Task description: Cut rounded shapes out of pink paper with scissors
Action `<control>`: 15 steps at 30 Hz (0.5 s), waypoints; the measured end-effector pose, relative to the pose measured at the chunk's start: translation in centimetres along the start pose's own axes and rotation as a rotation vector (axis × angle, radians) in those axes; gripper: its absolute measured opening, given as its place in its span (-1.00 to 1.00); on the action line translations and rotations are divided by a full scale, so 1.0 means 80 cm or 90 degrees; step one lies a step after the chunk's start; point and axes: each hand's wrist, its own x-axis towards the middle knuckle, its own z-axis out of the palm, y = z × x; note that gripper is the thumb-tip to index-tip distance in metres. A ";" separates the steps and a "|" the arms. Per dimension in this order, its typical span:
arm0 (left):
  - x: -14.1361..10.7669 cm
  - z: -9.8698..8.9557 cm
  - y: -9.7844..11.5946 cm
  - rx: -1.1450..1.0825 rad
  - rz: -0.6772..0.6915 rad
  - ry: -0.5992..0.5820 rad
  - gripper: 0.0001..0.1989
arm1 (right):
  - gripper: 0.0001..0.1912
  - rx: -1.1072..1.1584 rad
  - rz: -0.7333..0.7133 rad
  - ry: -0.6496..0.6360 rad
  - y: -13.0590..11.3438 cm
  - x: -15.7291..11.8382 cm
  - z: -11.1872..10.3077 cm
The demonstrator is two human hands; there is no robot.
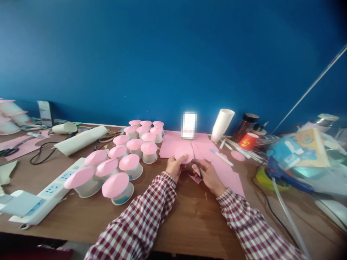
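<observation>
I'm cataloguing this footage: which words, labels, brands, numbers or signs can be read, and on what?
None can be read.
Red cup: yellow marking, too blurred.
Nearest pink-topped cup: blue print, too small.
Orange packet: print blurred.
Bright upright rectangle: pixelated.

The paper disc [179, 153] in the left fingers [184, 157] was pink, the scissors [200, 172] in the right fingers [205, 167] dark-handled, and the sleeves [141, 213] on the near side of both checked maroon and white. Left of the fingers, pink discs [116, 185] topped white cups [130, 193] marked with blue. Beyond them the wall [162, 65] was deep blue, to their right one cup [248, 141] was red with yellow markings, and beneath them the table [195, 227] was brown.
</observation>
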 end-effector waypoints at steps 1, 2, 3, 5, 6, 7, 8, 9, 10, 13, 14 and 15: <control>0.000 0.000 0.000 0.001 0.000 0.002 -0.67 | -0.57 0.000 0.001 0.001 0.000 0.000 0.000; 0.000 0.000 0.000 0.003 0.000 0.003 -0.67 | -0.56 0.000 0.002 0.002 0.000 0.000 0.000; 0.000 0.001 0.000 0.004 0.000 0.006 -0.67 | -0.56 0.000 0.002 0.004 -0.001 0.000 0.000; 0.000 0.001 0.000 0.004 0.001 0.009 -0.67 | -0.55 -0.004 -0.001 0.007 -0.002 -0.001 0.001; 0.000 0.001 0.000 0.003 0.001 0.008 -0.66 | -0.55 -0.008 -0.001 0.007 -0.003 -0.001 0.001; 0.000 0.001 0.000 0.002 0.002 0.006 -0.66 | -0.55 -0.013 -0.001 0.007 -0.004 -0.002 0.001; 0.000 0.001 0.000 0.002 0.003 0.002 -0.66 | -0.56 -0.018 0.001 0.006 -0.005 -0.002 0.001; 0.000 0.001 0.000 0.001 0.004 -0.001 -0.67 | -0.56 -0.023 0.003 0.005 -0.007 -0.002 0.001; 0.000 0.000 0.000 0.001 0.005 -0.004 -0.67 | -0.56 -0.027 0.005 0.005 -0.008 -0.003 0.001; 0.001 -0.001 0.000 0.002 0.007 -0.009 -0.67 | -0.57 -0.031 0.009 0.007 -0.009 -0.003 0.001; 0.001 -0.001 0.000 0.002 0.008 -0.009 -0.67 | -0.57 -0.031 0.009 0.007 -0.009 -0.002 0.001; 0.001 -0.001 0.000 0.003 0.009 -0.009 -0.67 | -0.57 -0.030 0.009 0.008 -0.008 -0.002 0.001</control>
